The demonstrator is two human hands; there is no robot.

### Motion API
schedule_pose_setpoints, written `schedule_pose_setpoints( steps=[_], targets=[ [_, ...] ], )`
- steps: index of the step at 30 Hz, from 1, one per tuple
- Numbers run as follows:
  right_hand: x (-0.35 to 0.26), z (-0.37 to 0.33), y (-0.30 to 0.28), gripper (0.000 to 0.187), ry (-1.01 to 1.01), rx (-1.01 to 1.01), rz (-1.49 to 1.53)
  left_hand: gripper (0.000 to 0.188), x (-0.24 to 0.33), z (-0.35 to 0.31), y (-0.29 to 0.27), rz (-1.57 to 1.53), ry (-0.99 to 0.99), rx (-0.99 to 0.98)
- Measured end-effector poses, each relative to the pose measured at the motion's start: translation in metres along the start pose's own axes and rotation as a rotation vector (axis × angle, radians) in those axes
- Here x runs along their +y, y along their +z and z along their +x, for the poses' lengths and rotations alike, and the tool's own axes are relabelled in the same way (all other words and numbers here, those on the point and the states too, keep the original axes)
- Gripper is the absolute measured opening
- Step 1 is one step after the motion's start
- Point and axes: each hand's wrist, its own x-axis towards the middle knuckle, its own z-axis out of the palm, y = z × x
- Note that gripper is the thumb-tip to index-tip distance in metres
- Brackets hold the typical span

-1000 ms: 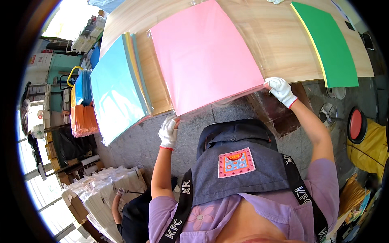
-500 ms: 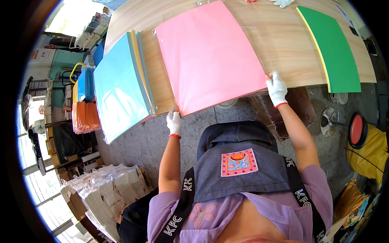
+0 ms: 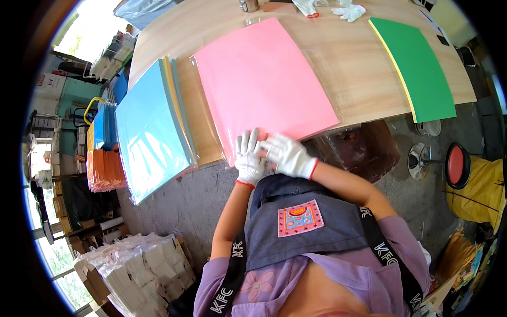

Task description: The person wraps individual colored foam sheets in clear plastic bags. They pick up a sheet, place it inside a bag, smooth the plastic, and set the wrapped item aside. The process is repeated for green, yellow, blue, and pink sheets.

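Note:
A stack of pink sheets (image 3: 264, 79) in a clear plastic sleeve lies on the wooden table, its near edge toward me. My left hand (image 3: 249, 157), in a white knitted glove with a red cuff, rests on that near edge with fingers stretched out. Close beside it, my right hand (image 3: 290, 156) in a matching glove reaches across from the right. Its fingers point at the left hand, apart and a little blurred, with fingertips showing bare. Clear film sticks out past the pink stack's sides.
Left of the pink stack lie sleeved blue sheets (image 3: 148, 127) overhanging the table (image 3: 354, 100). Green sheets (image 3: 417, 68) overhang at the right. Spare white gloves (image 3: 349, 11) and a metal cup (image 3: 248, 5) are at the back. A red-seated stool (image 3: 456, 165) stands at right, wrapped white bundles (image 3: 137, 264) at lower left.
Both hands have left the pink stack's near corners and come together at its near edge; the right moved far left. The view has shifted, showing more of the table's back.

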Motion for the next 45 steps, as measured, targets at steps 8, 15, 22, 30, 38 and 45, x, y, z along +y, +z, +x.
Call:
schedule_pose_setpoints(
  steps=[8,15,22,30,38,45],
  targets=[
    [0.080,-0.064,-0.013,0.060,0.710,0.019,-0.400,0.067,-0.060,-0.047,-0.001,-0.196,-0.397,-0.018],
    [0.121,-0.034,-0.033,0.053,1.267,-0.025,-0.116,0.067,-0.071,-0.025,-0.027,-0.831,-0.790,0.013],
    [0.190,-0.021,-0.060,0.073,1.466,-0.127,0.432,0.065,-0.097,-0.016,-0.037,-1.223,-0.844,-0.110],
    [0.193,0.046,-0.109,0.075,1.248,-0.203,0.899,0.074,-0.109,-0.013,-0.051,-1.226,-0.966,-0.140],
    [0.227,0.051,-0.111,0.058,1.215,-0.116,1.247,0.056,-0.127,0.012,-0.047,-1.848,-1.261,-0.122],
    [0.251,-0.013,-0.055,0.045,1.324,-0.048,1.518,0.054,-0.151,0.053,-0.064,-1.813,-1.027,-0.071]
  ],
)
